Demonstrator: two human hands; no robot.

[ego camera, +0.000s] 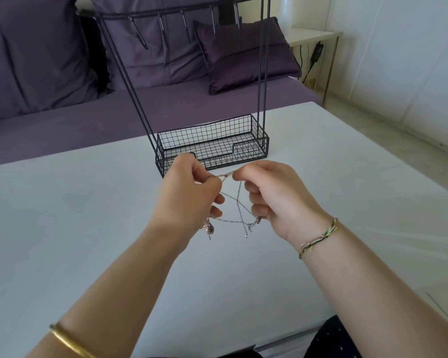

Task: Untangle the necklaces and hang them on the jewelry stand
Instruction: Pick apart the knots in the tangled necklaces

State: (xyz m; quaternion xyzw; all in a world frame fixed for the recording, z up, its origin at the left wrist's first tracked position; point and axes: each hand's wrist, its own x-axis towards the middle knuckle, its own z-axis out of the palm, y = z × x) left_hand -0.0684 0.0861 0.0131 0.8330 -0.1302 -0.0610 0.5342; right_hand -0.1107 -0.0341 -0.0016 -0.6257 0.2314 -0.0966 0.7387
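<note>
Left hand [189,197], right hand [279,197] on necklaces [237,200]

The top of the jewelry stand [210,134] runs off the upper edge, its near corner sits behind the left hand [189,192], and the necklaces [237,200] vanish inside the curled fingers of that hand and the right hand [277,192], their number too fine to tell.

chains [237,200]: thin metal, faintly shiny
stand [210,143]: matt black wire
table [75,202]: smooth, matt, pale
bangle [70,342]: glossy gold metal
bracelet [318,237]: braided thread
cushions [36,52]: purple cloth, slight sheen
</note>
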